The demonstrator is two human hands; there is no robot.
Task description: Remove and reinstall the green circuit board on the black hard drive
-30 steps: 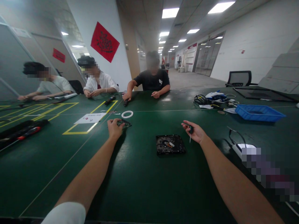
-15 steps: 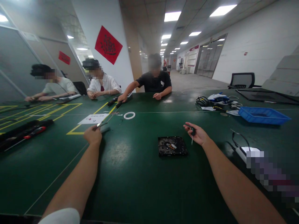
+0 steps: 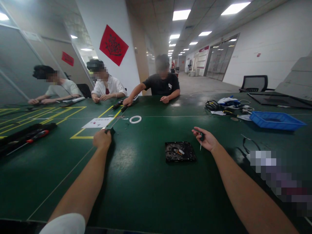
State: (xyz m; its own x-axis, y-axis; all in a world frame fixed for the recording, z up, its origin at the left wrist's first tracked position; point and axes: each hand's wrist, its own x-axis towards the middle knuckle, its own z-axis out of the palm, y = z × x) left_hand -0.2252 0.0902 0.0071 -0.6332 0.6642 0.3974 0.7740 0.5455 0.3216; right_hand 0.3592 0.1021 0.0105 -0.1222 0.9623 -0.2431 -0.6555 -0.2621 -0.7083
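An opened hard drive (image 3: 174,156) lies on the green table, its dark inside facing up. To its right, my right hand (image 3: 207,140) is closed around a small screwdriver (image 3: 202,136) with a dark handle, its thin shaft pointing down. My left hand (image 3: 101,139) is closed on a small dark flat piece (image 3: 110,130), mostly hidden by the fingers; its kind is unclear. That hand is low over the table, beside a white sheet of paper (image 3: 97,122) and a white ring (image 3: 135,120). Tiny parts too small to name lie near the ring.
At the right stand a blue tray (image 3: 278,121) and a pile of cables and bags (image 3: 227,104). A black tool roll with a red-handled screwdriver (image 3: 39,136) lies at the left. Across the table a co-worker's hand (image 3: 128,101) rests on a black object; two more people sit further left.
My left hand has shifted slightly right, and the flat piece has turned from a thin edge to a darker, broader side. My right hand and the hard drive stay put.
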